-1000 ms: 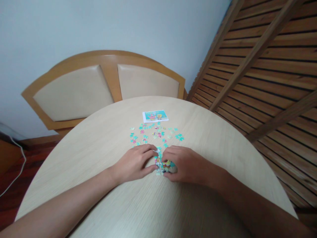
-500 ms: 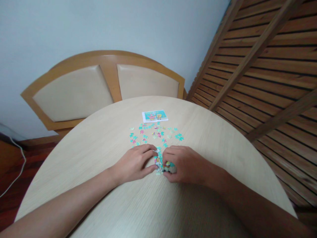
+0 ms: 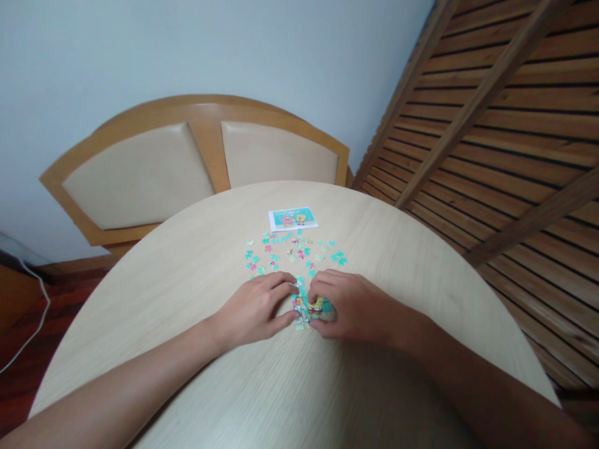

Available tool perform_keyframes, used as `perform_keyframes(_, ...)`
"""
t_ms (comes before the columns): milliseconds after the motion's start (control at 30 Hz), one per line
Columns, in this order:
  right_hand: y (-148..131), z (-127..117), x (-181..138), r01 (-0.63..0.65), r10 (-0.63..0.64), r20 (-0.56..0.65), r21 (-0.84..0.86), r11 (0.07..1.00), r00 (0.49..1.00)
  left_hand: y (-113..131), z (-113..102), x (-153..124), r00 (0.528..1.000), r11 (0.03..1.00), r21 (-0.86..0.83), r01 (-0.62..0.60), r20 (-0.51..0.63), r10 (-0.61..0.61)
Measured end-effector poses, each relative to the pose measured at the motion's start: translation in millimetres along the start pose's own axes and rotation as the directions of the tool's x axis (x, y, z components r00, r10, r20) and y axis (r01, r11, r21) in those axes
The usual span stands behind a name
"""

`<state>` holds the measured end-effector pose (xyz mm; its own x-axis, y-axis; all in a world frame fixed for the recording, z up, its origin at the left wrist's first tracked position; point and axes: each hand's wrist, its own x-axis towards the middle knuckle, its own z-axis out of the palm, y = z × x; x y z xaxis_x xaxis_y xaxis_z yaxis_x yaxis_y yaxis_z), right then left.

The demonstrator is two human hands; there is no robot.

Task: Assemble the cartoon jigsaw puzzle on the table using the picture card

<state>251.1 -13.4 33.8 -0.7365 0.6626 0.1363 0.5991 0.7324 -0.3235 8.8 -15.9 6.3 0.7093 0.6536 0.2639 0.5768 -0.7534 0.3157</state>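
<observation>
A small patch of joined jigsaw pieces [image 3: 306,305], teal with cartoon figures, lies on the round pale wooden table [image 3: 196,262]. My left hand [image 3: 255,308] rests curled at its left edge, fingertips touching the pieces. My right hand [image 3: 349,304] presses on its right side, thumb and fingers pinched over pieces there and hiding part of the patch. Several loose teal and pink puzzle pieces [image 3: 292,254] are scattered just beyond both hands.
A small reference picture card [image 3: 292,219] lies past the loose pieces. Two wooden chairs with cream padded backs [image 3: 140,171] stand behind the table against a pale wall. A slatted wooden panel [image 3: 505,112] runs along the right. A white cable [image 3: 32,312] hangs at far left.
My right hand has shifted slightly up and away over the joined pieces. My left hand has stayed put.
</observation>
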Motion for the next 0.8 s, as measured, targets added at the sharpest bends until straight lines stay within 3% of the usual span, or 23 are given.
perform_keyframes(267,18,-15,-6,-0.157,0.15,0.099,0.065,0.986,0.984,-1,0,-1,1.0,1.0,0.004,-0.01,0.005,0.01)
perform_keyframes(800,24,-10,-4,-0.186,0.162,0.145,0.174,0.967,0.976,-2,2,-1,1.0,1.0,0.005,-0.018,-0.002,0.018)
